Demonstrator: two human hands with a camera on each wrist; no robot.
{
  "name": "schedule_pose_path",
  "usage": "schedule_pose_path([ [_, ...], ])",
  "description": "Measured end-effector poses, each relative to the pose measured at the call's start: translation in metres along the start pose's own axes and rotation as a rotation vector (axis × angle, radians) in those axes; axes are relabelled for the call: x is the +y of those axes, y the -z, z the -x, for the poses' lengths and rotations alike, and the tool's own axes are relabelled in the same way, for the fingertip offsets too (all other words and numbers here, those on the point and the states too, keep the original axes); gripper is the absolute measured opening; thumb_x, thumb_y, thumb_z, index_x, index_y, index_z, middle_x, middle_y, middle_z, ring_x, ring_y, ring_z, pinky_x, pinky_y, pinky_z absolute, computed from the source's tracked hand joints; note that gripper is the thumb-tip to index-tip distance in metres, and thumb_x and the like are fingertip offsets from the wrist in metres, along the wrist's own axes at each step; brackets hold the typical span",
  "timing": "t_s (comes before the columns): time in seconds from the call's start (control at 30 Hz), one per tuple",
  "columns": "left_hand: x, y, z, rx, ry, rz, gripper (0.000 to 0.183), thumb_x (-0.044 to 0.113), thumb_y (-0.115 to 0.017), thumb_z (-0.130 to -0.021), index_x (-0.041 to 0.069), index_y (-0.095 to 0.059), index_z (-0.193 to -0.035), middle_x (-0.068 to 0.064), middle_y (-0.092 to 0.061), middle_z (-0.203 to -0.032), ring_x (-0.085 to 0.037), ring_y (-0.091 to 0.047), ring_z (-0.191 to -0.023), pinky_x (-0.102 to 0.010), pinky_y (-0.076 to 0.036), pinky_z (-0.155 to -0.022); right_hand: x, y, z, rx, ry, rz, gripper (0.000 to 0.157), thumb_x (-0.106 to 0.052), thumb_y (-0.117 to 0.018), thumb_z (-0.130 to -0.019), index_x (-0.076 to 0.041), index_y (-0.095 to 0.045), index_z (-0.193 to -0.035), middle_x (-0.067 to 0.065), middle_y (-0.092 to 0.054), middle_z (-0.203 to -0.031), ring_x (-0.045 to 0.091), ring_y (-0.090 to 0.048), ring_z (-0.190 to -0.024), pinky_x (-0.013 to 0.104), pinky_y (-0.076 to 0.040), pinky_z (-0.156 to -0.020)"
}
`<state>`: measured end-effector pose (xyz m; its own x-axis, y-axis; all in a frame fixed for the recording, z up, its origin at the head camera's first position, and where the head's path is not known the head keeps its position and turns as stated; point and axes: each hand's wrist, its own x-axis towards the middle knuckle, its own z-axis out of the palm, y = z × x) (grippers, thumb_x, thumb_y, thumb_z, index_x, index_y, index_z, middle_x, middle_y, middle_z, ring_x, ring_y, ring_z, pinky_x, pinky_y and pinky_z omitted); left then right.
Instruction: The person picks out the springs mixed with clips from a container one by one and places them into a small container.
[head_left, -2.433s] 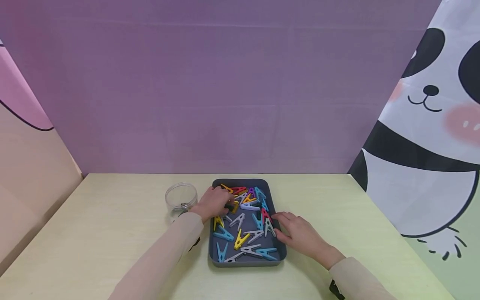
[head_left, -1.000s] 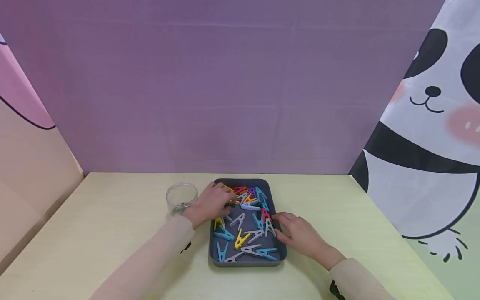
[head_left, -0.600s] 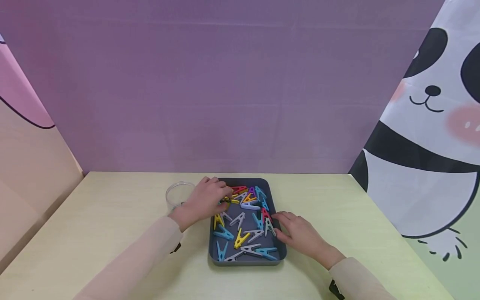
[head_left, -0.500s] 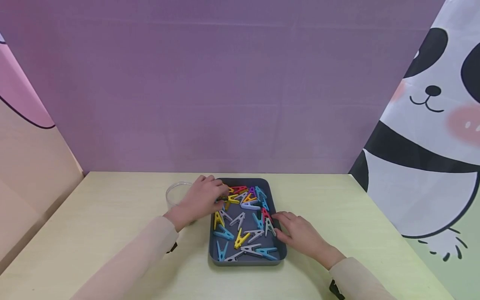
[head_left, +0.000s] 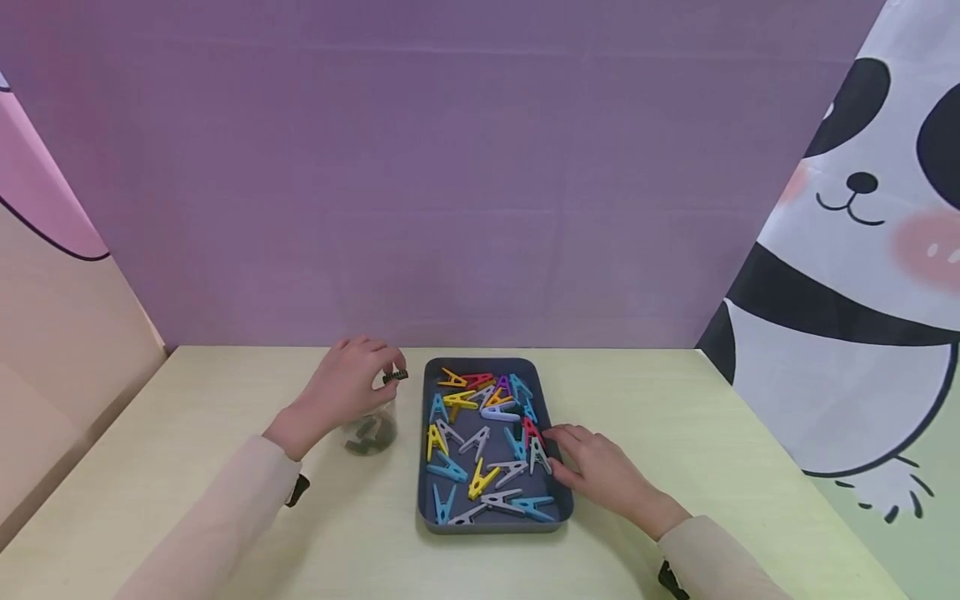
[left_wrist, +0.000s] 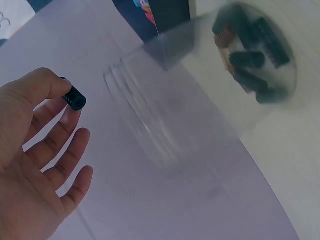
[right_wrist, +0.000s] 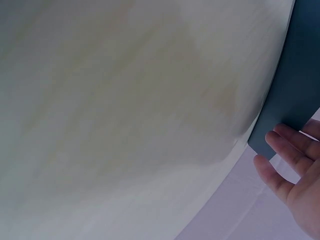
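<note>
My left hand pinches a small dark coil spring between thumb and forefinger, above the clear jar. In the left wrist view the spring looks dark green and ribbed, with a hollow end; the other fingers are spread loosely. Several dark springs lie at the bottom of the jar, along with something reddish-brown. The right hand rests at the right side of the grey tray, its relaxed fingers touching the tray wall.
Plastic clips in yellow, blue, grey, red, orange and purple lie scattered in the tray, such as a yellow clip. A dark spring shows partly among them on the right. The pale table ends at a purple backdrop.
My left hand has lifted the spring out of the tray's upper left and carried it left, over the jar. The right hand has stayed at the tray's edge.
</note>
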<state>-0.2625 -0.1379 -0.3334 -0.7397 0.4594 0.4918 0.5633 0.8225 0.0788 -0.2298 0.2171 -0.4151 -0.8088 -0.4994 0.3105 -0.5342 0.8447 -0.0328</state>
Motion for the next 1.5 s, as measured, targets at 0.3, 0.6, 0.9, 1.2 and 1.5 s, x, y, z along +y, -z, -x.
schedule_pose_path([
  [0.3, -0.022, 0.003, 0.014, -0.006, 0.038, 0.005, 0.012, 0.018, -0.066, -0.076, 0.017, -0.065, -0.089, 0.007, -0.060, -0.077, -0.019, -0.052, -0.086, -0.040, -0.040, -0.078, -0.001, -0.001, 0.001, 0.003, 0.005, -0.004, 0.036, -0.028, -0.060, -0.084, -0.008, -0.059, -0.114, 0.006, -0.061, -0.113, 0.022, -0.060, -0.100, 0.039, -0.049, -0.084],
  [0.6, -0.037, -0.005, 0.022, -0.086, 0.109, 0.040, 0.013, 0.016, -0.068, -0.075, 0.018, -0.066, -0.088, 0.009, -0.060, -0.074, -0.022, -0.053, -0.085, -0.043, -0.040, -0.074, -0.001, -0.002, 0.000, 0.005, 0.005, -0.004, 0.036, -0.029, -0.061, -0.084, -0.008, -0.059, -0.114, 0.006, -0.061, -0.113, 0.022, -0.060, -0.100, 0.039, -0.050, -0.083],
  [0.9, -0.041, -0.011, 0.022, -0.101, 0.096, 0.063, 0.014, 0.016, -0.069, -0.074, 0.021, -0.067, -0.088, 0.014, -0.060, -0.074, -0.022, -0.051, -0.086, -0.042, -0.037, -0.074, -0.001, 0.000, 0.001, -0.011, -0.016, -0.014, 0.036, -0.029, -0.060, -0.084, -0.009, -0.058, -0.115, 0.007, -0.061, -0.114, 0.022, -0.060, -0.102, 0.039, -0.049, -0.085],
  [1.2, -0.041, -0.014, 0.021, -0.111, 0.094, 0.071, 0.016, 0.015, -0.070, -0.074, 0.020, -0.068, -0.090, 0.014, -0.060, -0.075, -0.020, -0.049, -0.088, -0.040, -0.035, -0.075, 0.000, -0.001, 0.000, -0.001, 0.000, -0.013, 0.037, -0.028, -0.060, -0.085, -0.008, -0.058, -0.115, 0.007, -0.061, -0.114, 0.022, -0.060, -0.102, 0.039, -0.049, -0.085],
  [1.5, -0.041, -0.014, 0.022, -0.110, 0.093, 0.063, 0.019, 0.017, -0.072, -0.075, 0.019, -0.067, -0.093, 0.008, -0.063, -0.081, -0.021, -0.050, -0.090, -0.042, -0.035, -0.077, -0.001, 0.000, 0.000, -0.005, 0.005, -0.011, 0.036, -0.028, -0.060, -0.085, -0.007, -0.058, -0.114, 0.007, -0.061, -0.113, 0.021, -0.061, -0.098, 0.037, -0.050, -0.084],
])
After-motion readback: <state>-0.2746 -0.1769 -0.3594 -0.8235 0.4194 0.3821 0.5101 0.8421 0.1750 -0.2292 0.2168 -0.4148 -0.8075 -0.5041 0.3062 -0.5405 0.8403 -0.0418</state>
